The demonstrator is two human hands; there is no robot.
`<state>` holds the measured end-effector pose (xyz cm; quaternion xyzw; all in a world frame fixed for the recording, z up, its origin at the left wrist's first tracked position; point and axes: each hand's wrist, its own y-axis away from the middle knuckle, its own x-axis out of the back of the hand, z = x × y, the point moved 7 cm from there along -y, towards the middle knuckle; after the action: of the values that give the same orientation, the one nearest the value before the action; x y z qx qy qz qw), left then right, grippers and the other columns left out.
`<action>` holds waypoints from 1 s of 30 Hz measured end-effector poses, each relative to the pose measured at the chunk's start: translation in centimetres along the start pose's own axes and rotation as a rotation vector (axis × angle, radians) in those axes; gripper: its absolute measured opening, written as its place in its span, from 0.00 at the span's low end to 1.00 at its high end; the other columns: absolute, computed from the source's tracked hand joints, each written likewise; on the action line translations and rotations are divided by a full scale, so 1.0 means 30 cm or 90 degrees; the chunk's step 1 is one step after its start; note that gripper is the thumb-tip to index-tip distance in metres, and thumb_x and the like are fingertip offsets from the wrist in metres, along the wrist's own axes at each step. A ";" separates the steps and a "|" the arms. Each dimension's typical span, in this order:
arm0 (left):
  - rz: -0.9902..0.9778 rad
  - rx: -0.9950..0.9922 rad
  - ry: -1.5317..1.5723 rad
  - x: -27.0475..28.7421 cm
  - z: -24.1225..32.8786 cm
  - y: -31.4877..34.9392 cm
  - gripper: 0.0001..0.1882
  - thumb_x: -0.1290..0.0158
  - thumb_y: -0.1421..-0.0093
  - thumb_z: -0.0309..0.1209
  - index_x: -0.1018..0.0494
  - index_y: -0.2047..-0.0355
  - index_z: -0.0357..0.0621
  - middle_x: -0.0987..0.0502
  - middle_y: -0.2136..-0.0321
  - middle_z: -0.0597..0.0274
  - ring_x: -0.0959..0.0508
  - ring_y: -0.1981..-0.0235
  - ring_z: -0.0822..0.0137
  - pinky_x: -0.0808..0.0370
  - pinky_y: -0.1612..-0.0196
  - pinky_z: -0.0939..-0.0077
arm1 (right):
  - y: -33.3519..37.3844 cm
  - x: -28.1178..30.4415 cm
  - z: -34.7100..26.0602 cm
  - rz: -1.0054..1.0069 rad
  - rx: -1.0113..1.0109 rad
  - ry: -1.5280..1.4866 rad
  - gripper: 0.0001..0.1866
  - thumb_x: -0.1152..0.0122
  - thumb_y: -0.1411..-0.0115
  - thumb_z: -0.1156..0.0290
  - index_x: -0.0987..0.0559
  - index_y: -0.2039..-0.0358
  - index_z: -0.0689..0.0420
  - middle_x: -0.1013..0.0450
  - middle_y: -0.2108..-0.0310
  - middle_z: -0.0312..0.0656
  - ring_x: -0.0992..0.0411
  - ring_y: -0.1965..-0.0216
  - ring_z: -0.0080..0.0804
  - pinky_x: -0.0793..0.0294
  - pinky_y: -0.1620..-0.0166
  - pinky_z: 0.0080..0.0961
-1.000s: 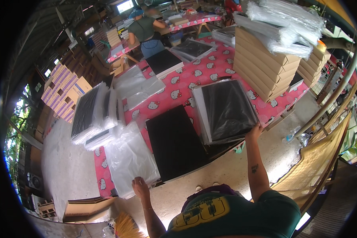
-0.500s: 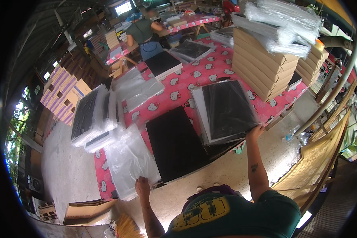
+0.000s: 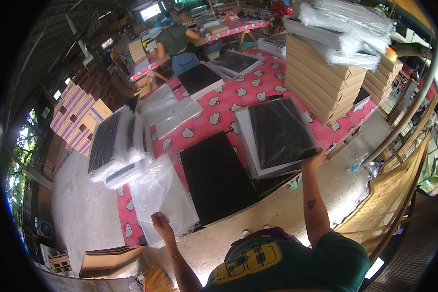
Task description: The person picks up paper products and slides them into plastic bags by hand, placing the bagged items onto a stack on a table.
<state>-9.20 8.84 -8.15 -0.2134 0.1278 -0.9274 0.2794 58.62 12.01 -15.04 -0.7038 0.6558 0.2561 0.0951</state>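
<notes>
My left hand (image 3: 162, 226) is closed at the near part of a pile of clear plastic bags (image 3: 163, 199), its fingers pinching the top film. My right hand (image 3: 314, 161) grips the near right corner of a plastic sleeve (image 3: 283, 134), which has a black panel inside and a white sheet showing along its left side. Between my hands lies a flat black panel (image 3: 218, 177) with a pale lower edge. Part of another dark panel shows beneath the sleeve's near edge.
Bagged black panels (image 3: 113, 138) are stacked at the left, more plastic bags (image 3: 168, 108) beyond. Tall brown cartons (image 3: 321, 80) bear plastic-wrapped bundles (image 3: 348, 29) at the right. Another black panel stack (image 3: 199, 80) lies farther back. A co-worker (image 3: 174, 44) stands at the far tables.
My left hand has moved left across the plastic bags, and the top film has wrinkled. My right hand remains at the sleeve's corner.
</notes>
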 end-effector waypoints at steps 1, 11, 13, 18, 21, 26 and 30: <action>0.010 0.000 0.024 0.003 0.028 -0.007 0.11 0.55 0.34 0.33 0.35 0.71 0.39 0.37 0.81 0.67 0.37 0.80 0.77 0.37 0.77 0.80 | 0.009 -0.003 0.006 0.011 -0.008 -0.040 0.19 0.52 0.39 0.61 0.32 0.55 0.63 0.34 0.55 0.46 0.35 0.54 0.35 0.37 0.48 0.29; -0.033 -0.010 0.190 -0.167 0.334 0.030 0.09 0.55 0.34 0.33 0.34 0.69 0.41 0.35 0.79 0.69 0.36 0.81 0.79 0.36 0.79 0.84 | 0.024 -0.013 -0.088 -0.101 0.249 0.202 0.16 0.49 0.38 0.64 0.31 0.57 0.65 0.33 0.58 0.49 0.34 0.56 0.37 0.37 0.48 0.31; -0.053 -0.004 0.230 -0.224 0.421 0.073 0.09 0.54 0.34 0.34 0.33 0.70 0.42 0.36 0.79 0.71 0.36 0.80 0.80 0.36 0.80 0.84 | 0.225 -0.105 -0.155 -0.256 0.265 0.298 0.15 0.50 0.38 0.64 0.29 0.58 0.64 0.32 0.57 0.48 0.34 0.55 0.37 0.37 0.48 0.31; -0.393 0.089 0.361 -0.520 0.577 0.216 0.08 0.54 0.35 0.30 0.31 0.61 0.38 0.29 0.72 0.62 0.27 0.76 0.74 0.26 0.72 0.82 | 0.987 -0.110 -0.074 -1.237 -0.345 0.232 0.25 0.44 0.39 0.55 0.28 0.49 0.60 0.33 0.49 0.43 0.38 0.43 0.34 0.44 0.38 0.31; -0.373 -0.111 0.250 -0.564 0.708 0.289 0.13 0.49 0.38 0.28 0.31 0.55 0.36 0.29 0.62 0.52 0.25 0.66 0.65 0.25 0.65 0.77 | 1.084 -0.047 -0.013 -1.071 -0.528 0.151 0.20 0.41 0.39 0.60 0.28 0.52 0.60 0.29 0.56 0.36 0.32 0.53 0.24 0.33 0.49 0.26; -0.151 -0.257 -0.027 -0.494 0.721 0.317 0.20 0.42 0.45 0.28 0.30 0.53 0.37 0.32 0.56 0.45 0.31 0.54 0.47 0.34 0.50 0.57 | 1.044 -0.060 0.014 -0.864 -0.599 0.052 0.19 0.41 0.39 0.61 0.28 0.53 0.59 0.27 0.61 0.34 0.29 0.59 0.23 0.29 0.58 0.25; -0.305 -0.235 -0.207 -0.507 0.379 0.337 0.22 0.41 0.46 0.33 0.29 0.50 0.48 0.34 0.58 0.37 0.34 0.54 0.39 0.35 0.50 0.55 | 0.985 -0.058 0.026 -0.646 -0.672 0.114 0.22 0.43 0.39 0.57 0.30 0.50 0.58 0.27 0.60 0.38 0.28 0.57 0.29 0.28 0.54 0.29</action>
<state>12.25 8.01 -6.72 -0.4291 0.1937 -0.8818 0.0270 29.69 10.31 -8.89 -0.8907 0.0443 0.4041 -0.2033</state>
